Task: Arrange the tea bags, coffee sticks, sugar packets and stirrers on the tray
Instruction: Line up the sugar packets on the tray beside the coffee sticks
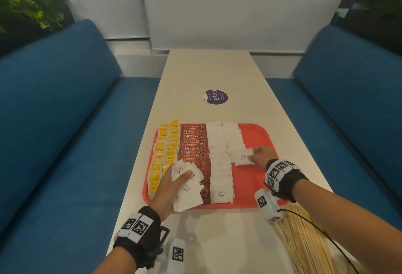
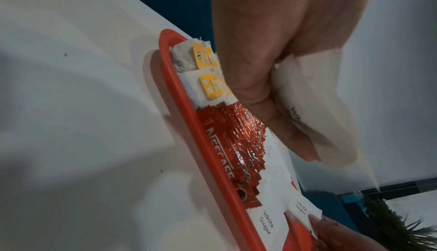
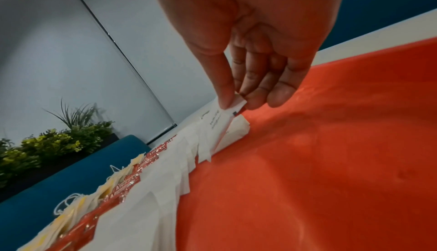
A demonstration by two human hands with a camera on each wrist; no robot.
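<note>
Sugar packet [image 1: 243, 156] pinched over tray [image 1: 263, 134] by right fingers [image 1: 257, 151]; left fingers [image 1: 185, 174] clutch packets [image 1: 187, 186].

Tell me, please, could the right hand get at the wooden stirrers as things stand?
Probably yes: the stirrers lie uncovered on the table under the right forearm, though the right hand first has to let go of its sugar packet.

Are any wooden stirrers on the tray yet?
No: the stirrers lie on the table, outside the red tray's near edge.
</note>
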